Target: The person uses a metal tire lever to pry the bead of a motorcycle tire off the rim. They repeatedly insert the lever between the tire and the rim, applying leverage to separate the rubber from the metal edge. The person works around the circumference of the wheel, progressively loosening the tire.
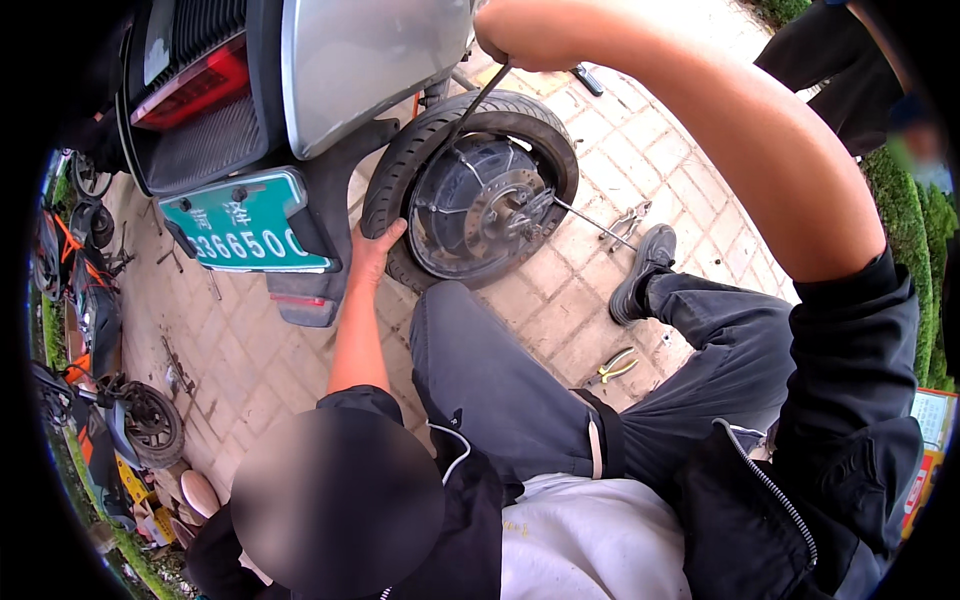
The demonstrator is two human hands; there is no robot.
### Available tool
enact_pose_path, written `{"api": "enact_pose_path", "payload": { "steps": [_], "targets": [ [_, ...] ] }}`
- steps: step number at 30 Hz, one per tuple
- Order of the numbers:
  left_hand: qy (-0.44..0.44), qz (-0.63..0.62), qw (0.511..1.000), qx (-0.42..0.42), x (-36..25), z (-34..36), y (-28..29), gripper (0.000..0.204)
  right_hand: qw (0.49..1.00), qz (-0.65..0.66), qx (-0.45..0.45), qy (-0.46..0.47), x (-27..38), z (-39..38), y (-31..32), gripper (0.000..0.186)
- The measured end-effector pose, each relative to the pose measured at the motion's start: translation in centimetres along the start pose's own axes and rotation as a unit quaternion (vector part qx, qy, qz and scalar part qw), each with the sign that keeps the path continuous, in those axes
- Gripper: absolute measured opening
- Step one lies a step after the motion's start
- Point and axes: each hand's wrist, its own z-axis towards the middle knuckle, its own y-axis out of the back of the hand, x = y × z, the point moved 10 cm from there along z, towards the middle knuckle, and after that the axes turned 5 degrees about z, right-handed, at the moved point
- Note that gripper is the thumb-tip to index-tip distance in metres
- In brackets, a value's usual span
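Observation:
My left hand (375, 250) grips the left side of a black tire (390, 185) on a wheel with a dark hub and brake disc (497, 208). My right hand (500, 38) is raised at the top, closed around the end of a long dark metal lever (470, 112) that runs down into the tire's upper rim. A second metal rod (590, 220) sticks out from the hub's right side across the paving. The wheel is beside the rear of a silver scooter (365, 60) with a red tail light and a green plate (250, 190).
Pliers (611, 371) lie by my legs, with a metal tool (625, 225) beside my shoe (645, 275) and a black-handled tool (588, 80) farther back. Other two-wheelers (140, 425) stand at the left. Another person's dark-clothed legs (830, 70) show at top right, near a hedge (900, 230).

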Motion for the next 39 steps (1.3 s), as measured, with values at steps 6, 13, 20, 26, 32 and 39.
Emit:
{"api": "enact_pose_path", "payload": {
  "steps": [6, 13, 20, 26, 32, 39],
  "targets": [
    [0.002, -0.032, 0.999, -0.002, -0.6, -0.5, 0.4, 0.069, 0.999, 0.031, -0.031, -0.009, -0.1, -0.1, 0.4, 0.013],
    [-0.031, 0.047, 0.998, -0.039, -1.2, -0.2, 0.7, 0.081, 1.0, 0.004, 0.001, -0.016, -0.4, -0.3, 1.8, 0.012],
    [-0.07, 0.245, 0.958, -0.13, -9.8, 1.3, -1.3, 0.07, 1.0, 0.016, -0.014, 0.009, -1.1, 0.8, 0.8, 0.012],
    [-0.064, 0.241, 0.966, -0.072, -9.8, 3.6, -0.9, 0.067, 1.0, 0.001, -0.024, 0.02, -0.7, 1.7, 1.5, 0.012],
    [-0.026, 0.239, 0.97, -0.039, -8.7, 4.8, -1.1, 0.063, 0.999, -0.029, 0.015, 0.004, -0.3, 0.2, 1.8, 0.015],
    [-0.03, 0.153, 0.988, 0.01, -8.8, 4.9, -2.1, 0.063, 1.0, -0.007, -0.001, -0.013, 0.2, -3.1, 1.3, 0.013]
  ]
}}
